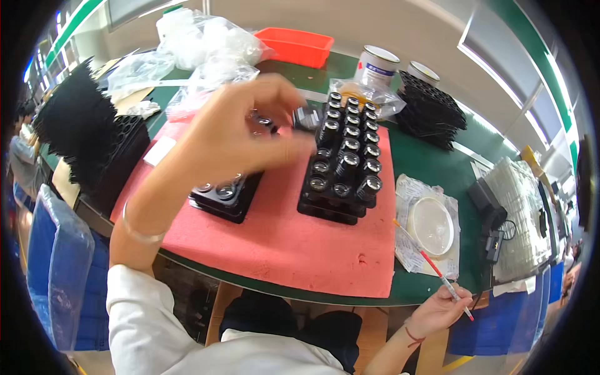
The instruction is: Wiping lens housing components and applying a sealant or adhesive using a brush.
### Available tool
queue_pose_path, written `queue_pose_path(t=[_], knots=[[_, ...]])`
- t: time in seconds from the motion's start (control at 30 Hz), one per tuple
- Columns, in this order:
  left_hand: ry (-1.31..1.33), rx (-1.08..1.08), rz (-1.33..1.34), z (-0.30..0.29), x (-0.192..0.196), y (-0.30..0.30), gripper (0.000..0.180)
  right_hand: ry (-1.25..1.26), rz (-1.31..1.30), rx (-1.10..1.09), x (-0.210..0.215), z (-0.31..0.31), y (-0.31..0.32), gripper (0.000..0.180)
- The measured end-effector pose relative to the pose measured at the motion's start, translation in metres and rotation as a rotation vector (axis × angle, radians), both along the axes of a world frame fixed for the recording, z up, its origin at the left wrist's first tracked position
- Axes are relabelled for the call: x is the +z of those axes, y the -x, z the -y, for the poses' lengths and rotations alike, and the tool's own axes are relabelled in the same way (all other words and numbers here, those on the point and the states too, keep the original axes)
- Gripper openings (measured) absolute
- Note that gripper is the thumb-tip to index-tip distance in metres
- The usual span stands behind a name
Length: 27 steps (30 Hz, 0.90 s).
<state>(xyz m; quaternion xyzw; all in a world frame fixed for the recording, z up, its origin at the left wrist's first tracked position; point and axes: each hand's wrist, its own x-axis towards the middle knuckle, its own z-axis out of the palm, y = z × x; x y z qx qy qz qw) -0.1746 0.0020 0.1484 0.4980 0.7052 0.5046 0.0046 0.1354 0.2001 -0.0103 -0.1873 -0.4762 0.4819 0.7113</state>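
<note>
My left hand (240,134), smeared by motion, reaches over the pink mat with thumb and fingers curled. Between its fingertips is a blurred black cylindrical part (306,117) with a shiny end. Right of it, a black tray (331,212) carries several upright black cylinders (349,164) with glassy tops. Partly hidden under my left hand and wrist, another black tray (232,210) holds similar round pieces. My right hand (439,309), at the lower right, grips a thin brush (431,264) with a red and pale handle. The brush slants over the edge of a round whitish dish (431,226).
A pink foam mat (300,262) covers part of the green table. Black tray stacks (87,137) stand left, with another stack (431,112) far right. Behind are plastic bags (206,44), a red bin (297,47) and cans (376,65). Clear trays (519,212) are piled right.
</note>
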Motion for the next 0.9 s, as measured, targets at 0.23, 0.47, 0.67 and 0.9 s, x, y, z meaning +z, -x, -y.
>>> queue_pose_path(t=[0.23, 0.47, 0.67, 0.9], knots=[[0.318, 0.186, -0.278, -0.010, -0.029, 0.114, 0.037, 0.018, -0.012, -0.041, 0.002, 0.001, 0.005, 0.031], [0.372, 0.185, -0.244, -0.016, -0.032, 0.124, 0.035, 0.014, 0.033, -0.051, 0.004, 0.003, 0.007, 0.034], [0.302, 0.225, -0.217, -0.014, -0.040, 0.127, 0.031, 0.018, 0.033, -0.081, 0.005, 0.004, 0.008, 0.035], [0.379, 0.232, -0.270, -0.003, -0.037, 0.133, 0.034, 0.001, 0.044, -0.059, 0.006, 0.006, 0.009, 0.035]])
